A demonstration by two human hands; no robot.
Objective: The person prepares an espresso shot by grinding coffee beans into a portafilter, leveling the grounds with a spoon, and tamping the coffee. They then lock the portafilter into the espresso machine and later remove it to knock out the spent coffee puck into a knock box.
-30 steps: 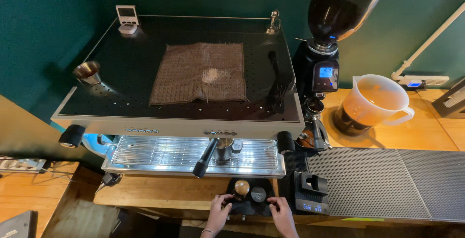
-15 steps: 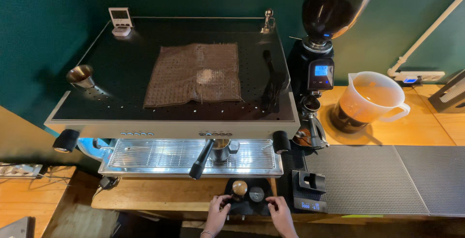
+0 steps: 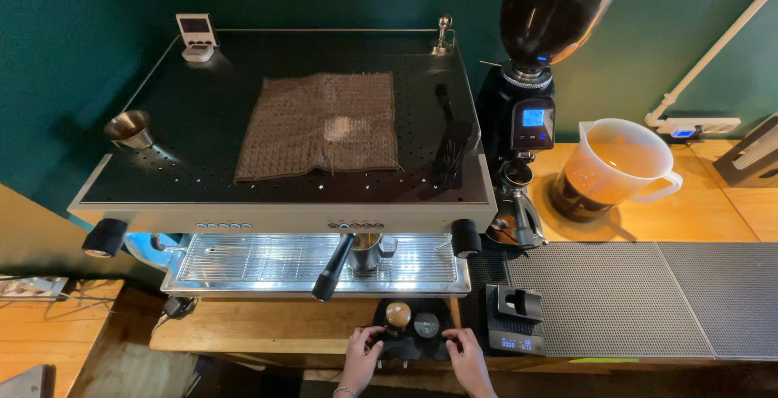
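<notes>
Both hands rest on a black tamping mat at the table's front edge.

The left hand (image 3: 361, 355) and right hand (image 3: 465, 355), fingers loosely curled, touch opposite sides of the tamping mat (image 3: 412, 341), which carries a wooden-knobbed tamper (image 3: 398, 315) beside a round metal distributor (image 3: 426, 325). The mat lies just below the espresso machine's drip tray (image 3: 316, 262), with a small scale (image 3: 512, 327) just right.

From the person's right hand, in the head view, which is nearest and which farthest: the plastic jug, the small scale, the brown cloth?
From the right hand:
1. Small scale, just to its right on the counter edge.
2. Plastic jug, farther back on the right.
3. Brown cloth, on top of the coffee machine, back left.
</notes>
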